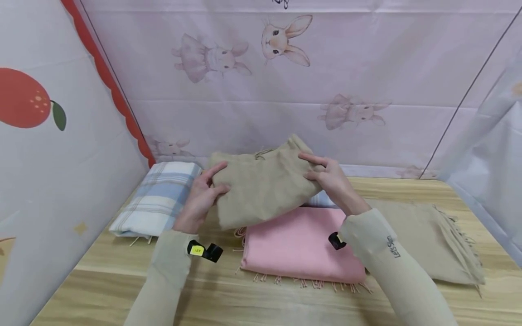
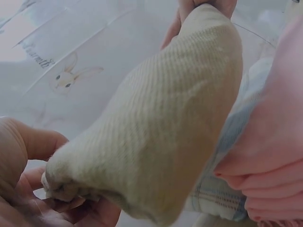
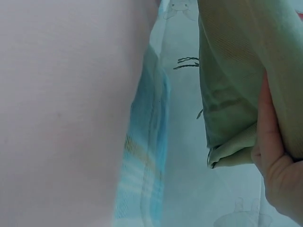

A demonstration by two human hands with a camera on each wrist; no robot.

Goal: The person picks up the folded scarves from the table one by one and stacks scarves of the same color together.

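Note:
Both hands hold a folded beige scarf [image 1: 265,185] up off the table, its right end raised higher. My left hand [image 1: 200,197] grips the left end, thumb on the near face. At the other end, my right hand [image 1: 335,183] pinches the cloth between thumb and fingers. Dark fringe threads show along the far edge. Below the beige scarf lies a folded pink scarf [image 1: 302,249] with a tasselled front edge. In the left wrist view, the pink layers [image 2: 265,184] rise beside the held beige cloth [image 2: 156,118].
A folded blue-and-white plaid scarf [image 1: 159,194] lies at the left by the wall. More plaid cloth [image 1: 322,199] shows behind the pink scarf. Another beige fringed scarf [image 1: 428,244] lies flat at the right. Printed fabric walls [image 1: 261,90] enclose the wooden table [image 1: 228,299].

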